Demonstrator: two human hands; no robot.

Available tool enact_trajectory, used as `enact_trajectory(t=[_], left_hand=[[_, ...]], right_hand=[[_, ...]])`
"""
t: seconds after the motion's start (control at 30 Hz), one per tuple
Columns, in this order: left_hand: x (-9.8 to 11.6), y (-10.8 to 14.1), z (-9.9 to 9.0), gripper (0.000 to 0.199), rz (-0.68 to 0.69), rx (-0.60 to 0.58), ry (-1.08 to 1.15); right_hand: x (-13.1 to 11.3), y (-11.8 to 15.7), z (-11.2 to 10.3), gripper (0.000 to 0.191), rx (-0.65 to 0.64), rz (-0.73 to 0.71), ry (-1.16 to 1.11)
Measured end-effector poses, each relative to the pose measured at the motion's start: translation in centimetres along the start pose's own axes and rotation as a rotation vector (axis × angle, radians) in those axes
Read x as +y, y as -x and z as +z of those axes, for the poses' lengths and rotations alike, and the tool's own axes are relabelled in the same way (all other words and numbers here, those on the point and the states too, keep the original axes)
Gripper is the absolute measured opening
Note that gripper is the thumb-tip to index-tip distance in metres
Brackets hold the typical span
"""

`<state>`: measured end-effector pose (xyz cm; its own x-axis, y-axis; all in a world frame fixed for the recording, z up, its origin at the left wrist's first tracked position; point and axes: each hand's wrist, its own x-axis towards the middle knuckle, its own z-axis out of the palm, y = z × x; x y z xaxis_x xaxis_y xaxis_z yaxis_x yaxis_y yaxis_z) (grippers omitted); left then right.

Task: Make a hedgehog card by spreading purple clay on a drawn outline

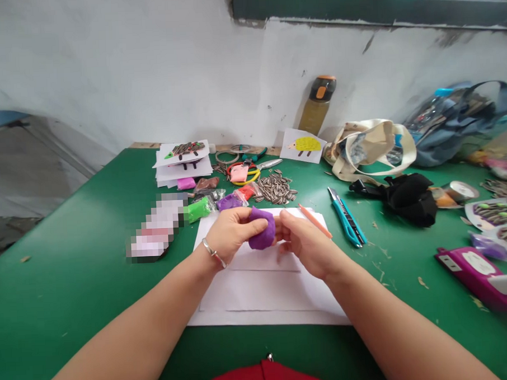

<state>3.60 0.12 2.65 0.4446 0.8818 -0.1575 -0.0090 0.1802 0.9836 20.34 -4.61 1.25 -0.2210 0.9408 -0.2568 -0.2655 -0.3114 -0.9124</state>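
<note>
From where I stand, the green counter (90,219) spreads across most of the frame; at lower centre lie white sheets (275,292), their visible parts bearing no purple. Over them, the left hand (228,236) grips a lump between thumb and fingers; the right hand (310,244) curls loosely at its right edge, though I can't tell whether it grips. Cards at the right edge (493,212) look well worked, with seeds and green bits over purple; the seeded card at upper left (188,150) looks near finished too, while the yellow animal card (303,146) at upper middle shows no seeds; the seed pile (276,188) sits loose above centre; the purple lump (264,239) is only roughly flattened, I'd judge, its shaping incomplete.
</note>
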Motion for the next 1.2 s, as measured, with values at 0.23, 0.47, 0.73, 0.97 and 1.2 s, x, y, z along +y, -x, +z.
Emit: enact_trajectory(t=[0.23, 0.47, 0.73, 0.97, 1.2], left_hand=[[0.2, 0.7, 0.7, 0.021, -0.141, -0.29, -0.085], [0.0, 0.0, -0.4, 0.06, -0.252, -0.239, 0.027], [0.1, -0.2, -1.2, 0.059, -0.253, -0.157, 0.027], [0.0, -0.5, -1.9, 0.046, -0.261, -0.17, -0.04], [-0.5, -1.1, -2.0, 0.043, -0.277, -0.118, -0.277]], right_hand=[[0.2, -0.3, -0.4, 0.028, 0.073, -0.026, -0.118], [-0.7, -0.2, -1.3, 0.024, 0.19, -0.085, -0.151], [-1.0, -0.3, -1.8, 0.024, 0.192, -0.044, -0.062], [-0.8, -0.5, -1.8, 0.018, 0.133, -0.01, 0.346], [-0.2, -1.0, -2.2, 0.016, 0.15, -0.1, 0.943]])
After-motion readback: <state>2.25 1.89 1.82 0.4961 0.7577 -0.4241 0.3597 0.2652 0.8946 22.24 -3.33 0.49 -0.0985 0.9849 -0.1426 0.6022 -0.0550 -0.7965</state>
